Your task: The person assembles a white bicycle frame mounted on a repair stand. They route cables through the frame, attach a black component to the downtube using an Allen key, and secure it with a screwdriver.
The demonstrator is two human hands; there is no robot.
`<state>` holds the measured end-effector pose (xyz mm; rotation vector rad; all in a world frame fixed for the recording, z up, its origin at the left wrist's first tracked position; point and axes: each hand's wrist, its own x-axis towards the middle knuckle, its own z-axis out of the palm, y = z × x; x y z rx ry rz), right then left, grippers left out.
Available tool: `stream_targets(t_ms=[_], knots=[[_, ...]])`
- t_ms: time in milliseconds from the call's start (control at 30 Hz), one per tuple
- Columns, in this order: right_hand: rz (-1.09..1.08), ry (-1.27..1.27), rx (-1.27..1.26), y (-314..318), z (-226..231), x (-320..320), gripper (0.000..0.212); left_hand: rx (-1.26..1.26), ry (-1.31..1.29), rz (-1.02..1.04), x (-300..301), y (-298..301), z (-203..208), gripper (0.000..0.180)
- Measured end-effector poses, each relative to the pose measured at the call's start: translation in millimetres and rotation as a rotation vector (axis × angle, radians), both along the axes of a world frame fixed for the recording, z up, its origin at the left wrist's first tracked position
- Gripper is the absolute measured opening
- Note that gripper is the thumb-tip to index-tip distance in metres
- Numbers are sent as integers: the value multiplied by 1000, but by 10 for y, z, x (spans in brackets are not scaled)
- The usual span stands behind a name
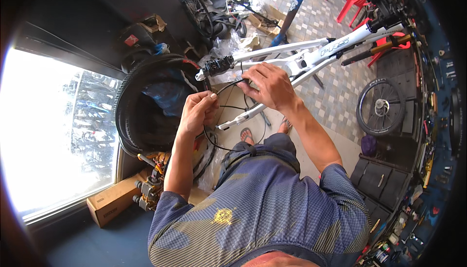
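A thin black cable [227,86] runs between my two hands in front of a white bicycle frame [318,53]. The fingers of my left hand [198,110] are closed in a pinch on the cable. To the right, my right hand [270,85] also pinches it, close to the frame's rear end. Loops of the same cable hang below my hands, down toward my lap. A black cassette-like part [218,65] sits at the left end of the frame's upper tube. My right fingers partly cover the frame tubes behind them.
A blue stand post [292,11] rises behind the frame. Several black tyres [127,111] stack at the left, beside a cardboard box [114,199]. A wheel [381,106] leans against dark drawers at the right. Red chairs [351,0] stand on the tiled floor [335,94].
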<state>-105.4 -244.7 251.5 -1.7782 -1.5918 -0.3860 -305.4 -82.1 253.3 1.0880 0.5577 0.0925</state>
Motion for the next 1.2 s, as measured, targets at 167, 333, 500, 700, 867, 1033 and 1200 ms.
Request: stream_targets(t_ms=[167,333,500,700,867,1033,1200], knots=[[49,-68,90,-8,194,-78,18,0,-35,66,-28,-153,229,33],[-43,177,178,3,253,-307,21,120,-163,110,46,-420,256,36],[-136,444,258,39,134,-456,27,236,-179,150,112,-732,255,35],[-132,582,274,-43,97,-470,26,140,-259,124,116,-723,250,33],[-18,564,306,-72,116,-404,19,204,-376,140,138,-556,171,46],[-14,548,251,-90,70,-431,15,221,-575,10,361,-510,144,76],[61,593,274,-56,64,-580,11,-92,-572,217,463,-532,159,63]])
